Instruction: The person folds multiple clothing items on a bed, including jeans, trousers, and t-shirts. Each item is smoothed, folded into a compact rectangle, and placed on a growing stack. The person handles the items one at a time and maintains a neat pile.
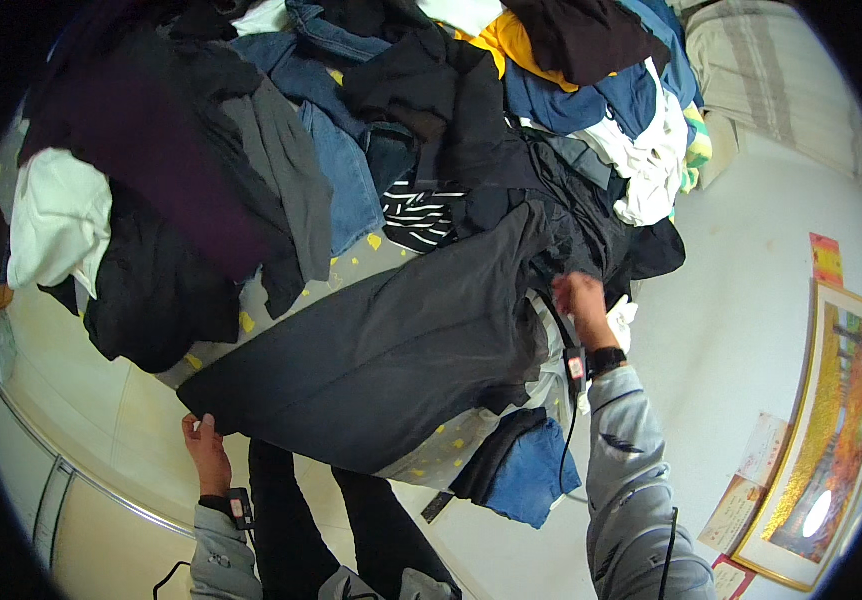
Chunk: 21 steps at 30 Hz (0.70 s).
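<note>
A dark grey garment [371, 345], which looks like trousers laid lengthwise, stretches across the near side of the bed. Its narrow end lies at the left, where my left hand [207, 454] pinches the corner between thumb and fingers. Over at its wide right end is my right hand [585, 304], slightly blurred, with curled fingers beside a black shiny garment [581, 217]. Whether those fingers hold any cloth cannot be made out. Folded blue denim [528, 472] sits at the near right edge, partly under a black piece.
Heaped clothes cover the far side, among them jeans [341, 172], a purple garment [153, 157], a white garment [60, 217] and a striped black one [420, 217]. A grey sheet with yellow marks [431, 454] shows beneath. A framed picture [821, 435] hangs on the right wall.
</note>
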Available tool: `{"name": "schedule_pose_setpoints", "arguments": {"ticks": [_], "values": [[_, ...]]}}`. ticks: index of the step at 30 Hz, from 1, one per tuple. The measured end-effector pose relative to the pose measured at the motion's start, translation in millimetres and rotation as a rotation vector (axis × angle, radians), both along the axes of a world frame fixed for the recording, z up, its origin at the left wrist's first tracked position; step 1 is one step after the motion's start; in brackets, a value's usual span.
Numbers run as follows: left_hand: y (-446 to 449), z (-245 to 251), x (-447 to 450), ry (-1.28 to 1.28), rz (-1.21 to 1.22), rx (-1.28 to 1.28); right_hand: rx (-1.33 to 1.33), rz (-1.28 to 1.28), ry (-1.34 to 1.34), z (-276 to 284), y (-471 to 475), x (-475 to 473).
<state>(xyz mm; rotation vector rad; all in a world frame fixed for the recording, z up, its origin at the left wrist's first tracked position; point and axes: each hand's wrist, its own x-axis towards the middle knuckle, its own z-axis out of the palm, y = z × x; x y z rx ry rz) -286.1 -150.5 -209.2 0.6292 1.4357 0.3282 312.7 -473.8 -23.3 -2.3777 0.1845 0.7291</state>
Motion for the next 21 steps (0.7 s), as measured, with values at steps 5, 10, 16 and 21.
{"name": "schedule_pose_setpoints", "arguments": {"ticks": [5,10,16,21], "values": [[-63,-16,-14,-0.211,-0.186,-0.030,-0.227,0.095,0.204,-41,-50,-21],[-120,-12,-21,-0.312,-0.260,-0.160,-0.277,0.246,0.234,-64,-82,-19],[-161,7,-43,-0.100,-0.337,-0.209,-0.075,0.244,0.159,-53,-102,-29],[-181,18,-67,0.141,-0.475,0.219,-0.075,0.122,0.349,-18,-111,-37]]}}
